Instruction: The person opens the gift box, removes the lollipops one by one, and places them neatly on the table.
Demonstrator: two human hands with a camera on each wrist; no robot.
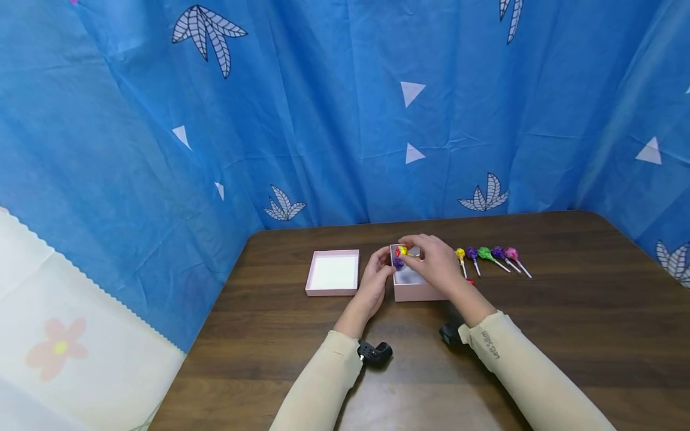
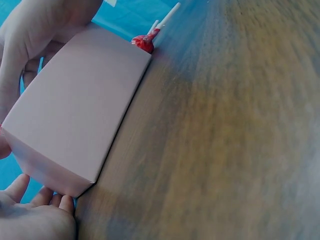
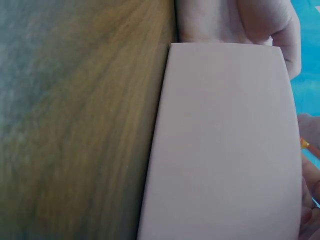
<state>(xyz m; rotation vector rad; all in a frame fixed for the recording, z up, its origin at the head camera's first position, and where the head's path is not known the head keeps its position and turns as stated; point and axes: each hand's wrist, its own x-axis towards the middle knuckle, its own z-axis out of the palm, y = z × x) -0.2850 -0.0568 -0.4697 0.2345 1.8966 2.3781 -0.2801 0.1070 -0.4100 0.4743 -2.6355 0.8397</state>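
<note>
A pale pink box (image 1: 419,293) stands on the table, its top uncovered and a greyish white inside showing. My right hand (image 1: 438,268) reaches over it and pinches a lollipop with a yellow and red wrapper (image 1: 402,251); in the right wrist view an orange-yellow bit of it (image 3: 304,144) shows past the box edge. Beneath it, a purple-wrapped lollipop (image 1: 398,263) lies at the box's left side. My left hand (image 1: 371,290) rests against the left wall of the box, fingertips touching it in the left wrist view. The right hand hides part of the box interior.
A shallow pink lid (image 1: 332,272), white inside, lies left of the box. To the right are a yellow lollipop (image 1: 460,254), a green one (image 1: 485,253), a pink one (image 1: 511,254) and purple ones. A red lollipop (image 2: 143,43) lies beside the box. A blue curtain (image 1: 334,120) hangs behind the table.
</note>
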